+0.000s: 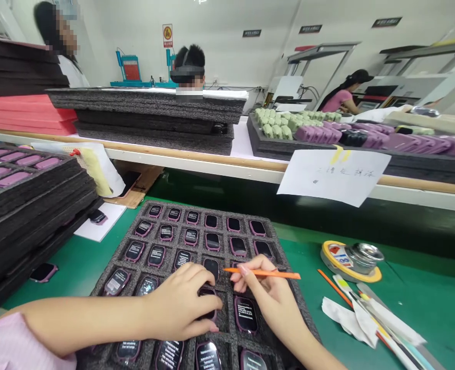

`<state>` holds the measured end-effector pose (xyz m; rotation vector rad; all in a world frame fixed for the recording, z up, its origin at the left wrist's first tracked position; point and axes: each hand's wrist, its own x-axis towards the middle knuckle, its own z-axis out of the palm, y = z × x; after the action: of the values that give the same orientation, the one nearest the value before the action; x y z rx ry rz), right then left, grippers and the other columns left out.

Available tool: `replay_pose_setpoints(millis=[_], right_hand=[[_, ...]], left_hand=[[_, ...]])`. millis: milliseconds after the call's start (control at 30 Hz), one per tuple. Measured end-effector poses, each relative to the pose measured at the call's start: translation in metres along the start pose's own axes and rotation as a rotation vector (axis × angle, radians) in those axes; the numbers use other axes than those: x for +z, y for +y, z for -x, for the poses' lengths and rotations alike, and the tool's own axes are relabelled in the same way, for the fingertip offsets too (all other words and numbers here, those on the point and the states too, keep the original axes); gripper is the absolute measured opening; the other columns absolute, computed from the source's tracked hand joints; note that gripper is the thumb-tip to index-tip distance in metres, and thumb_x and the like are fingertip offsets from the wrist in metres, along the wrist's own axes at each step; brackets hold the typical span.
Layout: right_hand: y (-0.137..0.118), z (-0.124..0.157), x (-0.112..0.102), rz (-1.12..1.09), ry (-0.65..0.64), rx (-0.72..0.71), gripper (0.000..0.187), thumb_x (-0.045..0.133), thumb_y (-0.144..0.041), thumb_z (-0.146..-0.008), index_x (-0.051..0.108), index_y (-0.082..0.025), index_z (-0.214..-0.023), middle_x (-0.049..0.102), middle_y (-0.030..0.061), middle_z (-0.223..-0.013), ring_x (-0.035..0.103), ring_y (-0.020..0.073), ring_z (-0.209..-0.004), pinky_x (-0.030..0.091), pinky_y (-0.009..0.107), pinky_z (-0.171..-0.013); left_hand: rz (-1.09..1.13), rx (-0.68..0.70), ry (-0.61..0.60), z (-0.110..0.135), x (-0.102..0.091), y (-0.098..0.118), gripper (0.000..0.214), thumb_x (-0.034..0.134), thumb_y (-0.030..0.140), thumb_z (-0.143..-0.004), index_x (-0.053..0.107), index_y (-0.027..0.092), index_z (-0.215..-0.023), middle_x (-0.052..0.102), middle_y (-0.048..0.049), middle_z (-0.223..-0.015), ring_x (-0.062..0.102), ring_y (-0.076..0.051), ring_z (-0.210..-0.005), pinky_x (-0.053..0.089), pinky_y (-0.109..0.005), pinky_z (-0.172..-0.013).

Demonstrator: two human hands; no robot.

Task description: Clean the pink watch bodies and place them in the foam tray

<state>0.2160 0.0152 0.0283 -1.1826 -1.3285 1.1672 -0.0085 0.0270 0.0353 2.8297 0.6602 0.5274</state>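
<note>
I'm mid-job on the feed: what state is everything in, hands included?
Foam tray: lying flat, loaded with watches
Left hand: fingers bent over a watch
Right hand: closed on the orange stick
Orange stick: held nearly level
Watch below right hand's fingertips: screen lit with text
Top-right watch: screen dark
Far-left loose watch: outside the foam tray, screen dark
Paper sign: hanging, taped at top

Orange stick (285,275), left hand (183,299) (perhaps touching watch (207,292))
</note>
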Motion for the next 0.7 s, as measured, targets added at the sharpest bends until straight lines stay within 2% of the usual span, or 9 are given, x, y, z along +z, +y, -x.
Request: replay_pose_setpoints(millis=[100, 300, 500, 700], right_hand=[[0.001, 0.016, 0.005, 0.011, -0.062, 0.015, 0.041, 0.06, -0.06, -0.092, 0.057, -0.021, -0.082, 0.069, 0.0038, -0.073, 0.066, 0.0146, -0.063, 0.056, 0.027, -0.062], [0.006, 0.023, 0.014, 0.034, -0.16, 0.023, 0.043, 0.056, -0.061, -0.093, 0.057, -0.021, -0.081, 0.066, 0.003, -0.073, 0.065, 0.0158, -0.066, 0.055, 0.029, -0.064], [0.007, 0.022, 0.012, 0.065, -0.186, 0.028, 0.042, 0.053, -0.06, -0.096, 0.057, -0.021, -0.082, 0.065, 0.0024, -0.075, 0.065, 0.0158, -0.067, 0.054, 0.028, -0.065], [0.006, 0.023, 0.012, 0.089, -0.207, 0.012, 0.04, 0.053, -0.058, -0.096, 0.058, -0.021, -0.082, 0.064, 0.0028, -0.076, 0.064, 0.0163, -0.069, 0.054, 0.029, -0.067]], left_hand=[[0.06, -0.004, 0.033, 0.01, -0.004, -0.002, 0.027, 0.061, 0.04, -0.095, 0.063, 0.02, -0.113, 0.064, -0.0113, -0.115, 0.058, -0.027, -0.109, 0.048, -0.043, -0.094], [0.007, 0.077, 0.151, 0.013, 0.001, -0.006, 0.021, 0.06, 0.037, -0.097, 0.065, 0.018, -0.105, 0.069, -0.0109, -0.106, 0.065, -0.023, -0.101, 0.054, -0.037, -0.091], [0.134, 0.003, 0.075, 0.014, 0.0, -0.007, 0.03, 0.059, 0.044, -0.097, 0.059, 0.019, -0.114, 0.071, -0.0099, -0.108, 0.067, -0.025, -0.106, 0.053, -0.04, -0.092], [0.25, -0.11, 0.084, 0.016, 0.003, -0.006, 0.04, 0.065, 0.049, -0.091, 0.053, 0.019, -0.115, 0.071, -0.0106, -0.108, 0.066, -0.026, -0.104, 0.053, -0.04, -0.091]])
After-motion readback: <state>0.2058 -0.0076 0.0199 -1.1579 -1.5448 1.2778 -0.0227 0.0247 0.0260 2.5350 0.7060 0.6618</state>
